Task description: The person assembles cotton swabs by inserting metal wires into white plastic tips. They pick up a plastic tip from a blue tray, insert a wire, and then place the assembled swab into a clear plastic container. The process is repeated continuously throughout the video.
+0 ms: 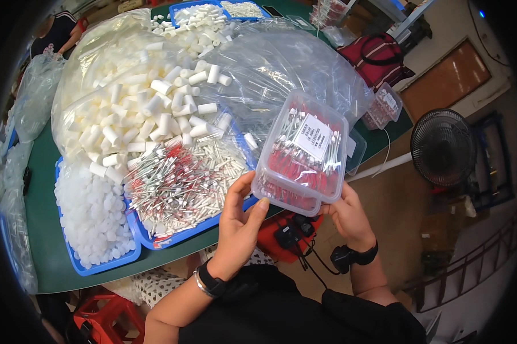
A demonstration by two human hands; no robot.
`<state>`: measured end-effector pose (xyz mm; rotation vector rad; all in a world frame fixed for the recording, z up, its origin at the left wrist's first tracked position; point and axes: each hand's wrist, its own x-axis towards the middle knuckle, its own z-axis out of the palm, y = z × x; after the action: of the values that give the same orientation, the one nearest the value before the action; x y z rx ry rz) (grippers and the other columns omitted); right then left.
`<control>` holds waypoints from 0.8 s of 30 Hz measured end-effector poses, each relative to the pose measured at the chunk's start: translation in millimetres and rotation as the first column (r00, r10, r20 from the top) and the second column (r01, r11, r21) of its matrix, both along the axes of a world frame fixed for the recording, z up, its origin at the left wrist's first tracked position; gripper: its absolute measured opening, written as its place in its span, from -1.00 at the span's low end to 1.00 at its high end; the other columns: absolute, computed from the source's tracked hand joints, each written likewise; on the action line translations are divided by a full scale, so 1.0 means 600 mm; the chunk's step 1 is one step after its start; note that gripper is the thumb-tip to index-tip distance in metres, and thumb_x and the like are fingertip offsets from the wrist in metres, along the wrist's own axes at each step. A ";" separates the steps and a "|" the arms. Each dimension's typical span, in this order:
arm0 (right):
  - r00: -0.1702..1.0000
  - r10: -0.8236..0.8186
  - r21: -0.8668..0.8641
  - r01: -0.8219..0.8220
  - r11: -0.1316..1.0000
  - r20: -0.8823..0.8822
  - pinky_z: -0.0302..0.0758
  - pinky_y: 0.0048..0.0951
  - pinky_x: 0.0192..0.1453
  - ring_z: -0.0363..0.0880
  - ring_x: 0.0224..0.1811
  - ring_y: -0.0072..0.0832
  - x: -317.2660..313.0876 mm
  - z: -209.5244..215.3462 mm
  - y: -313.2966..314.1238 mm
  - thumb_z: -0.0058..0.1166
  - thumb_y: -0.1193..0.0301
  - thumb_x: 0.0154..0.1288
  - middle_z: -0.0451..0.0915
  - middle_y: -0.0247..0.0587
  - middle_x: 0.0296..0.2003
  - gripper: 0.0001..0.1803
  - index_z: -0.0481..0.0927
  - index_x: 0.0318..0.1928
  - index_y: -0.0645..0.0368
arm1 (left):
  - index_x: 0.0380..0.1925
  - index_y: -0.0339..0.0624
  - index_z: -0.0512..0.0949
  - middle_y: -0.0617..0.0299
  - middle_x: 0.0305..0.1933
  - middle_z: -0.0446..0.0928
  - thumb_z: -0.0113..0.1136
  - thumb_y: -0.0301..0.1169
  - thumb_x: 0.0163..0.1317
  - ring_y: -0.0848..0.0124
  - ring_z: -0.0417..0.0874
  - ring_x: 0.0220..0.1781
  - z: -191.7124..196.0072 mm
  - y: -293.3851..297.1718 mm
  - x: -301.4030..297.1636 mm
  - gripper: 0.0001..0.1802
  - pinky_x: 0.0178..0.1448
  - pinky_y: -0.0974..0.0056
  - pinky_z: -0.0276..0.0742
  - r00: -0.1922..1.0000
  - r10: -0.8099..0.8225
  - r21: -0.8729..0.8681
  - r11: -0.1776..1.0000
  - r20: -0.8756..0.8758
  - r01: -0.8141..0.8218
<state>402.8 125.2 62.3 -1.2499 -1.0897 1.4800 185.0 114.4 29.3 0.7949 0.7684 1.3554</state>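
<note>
And there, right of the tray [181, 235], the box [305, 148] was pinched by left hand [238, 230] and right hand [353, 221], for steadiness, apparently!

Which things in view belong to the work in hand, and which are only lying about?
Likely the work:
clear plastic boxes of thin red-and-white parts, in left hand and right hand
blue tray with similar loose parts

Apparently just around:
black fan
striped handbag
red stool
</note>
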 end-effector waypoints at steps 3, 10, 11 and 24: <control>0.999 -0.002 0.015 0.001 1.000 0.053 0.68 -0.46 -0.21 0.66 -0.19 -0.46 0.002 0.013 -0.006 0.01 0.46 0.43 0.61 -0.14 -0.09 -0.67 0.42 0.14 0.33 | 0.31 -0.27 0.21 0.08 0.34 0.25 0.08 -0.57 0.35 0.34 0.26 0.41 0.016 -0.009 0.010 -0.46 0.42 0.19 0.30 0.997 -0.068 -0.007 0.998 0.037 0.069; 0.974 -0.220 0.080 0.223 0.971 -0.049 0.65 -0.44 -0.39 0.66 -0.36 -0.42 0.052 0.018 -0.045 0.09 0.59 0.30 0.64 -0.11 -0.22 -0.70 0.49 0.04 0.35 | 0.36 -0.22 0.15 0.13 0.39 0.15 0.05 -0.61 0.37 0.25 0.30 0.41 0.007 -0.016 0.066 -0.41 0.47 0.14 0.27 0.983 -0.163 0.283 0.942 -0.078 0.179; 0.962 -0.260 0.092 0.267 0.959 -0.081 0.65 -0.44 -0.40 0.67 -0.36 -0.41 0.059 0.024 -0.050 0.08 0.60 0.29 0.64 -0.10 -0.21 -0.70 0.49 0.03 0.36 | 0.37 -0.11 0.21 0.15 0.44 0.12 0.16 -0.53 0.32 0.28 0.18 0.50 0.014 -0.014 0.073 -0.37 0.51 0.09 0.17 0.971 -0.233 0.243 0.940 -0.049 0.238; 0.833 -0.539 0.104 0.530 0.842 0.122 0.70 -0.42 -0.27 0.66 -0.22 -0.37 0.276 -0.046 0.052 -0.04 0.60 0.29 0.60 -0.11 -0.13 -0.74 0.47 -0.02 0.38 | 0.29 -0.28 0.31 0.04 0.25 0.46 0.04 -0.50 0.42 0.31 0.52 0.25 -0.018 -0.032 -0.005 -0.55 0.36 0.24 0.38 0.914 -0.402 -0.022 0.916 -0.058 0.401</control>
<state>568.3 156.6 34.5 -1.4854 -0.7771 0.9270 181.8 95.2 18.4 0.9329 0.6156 0.9597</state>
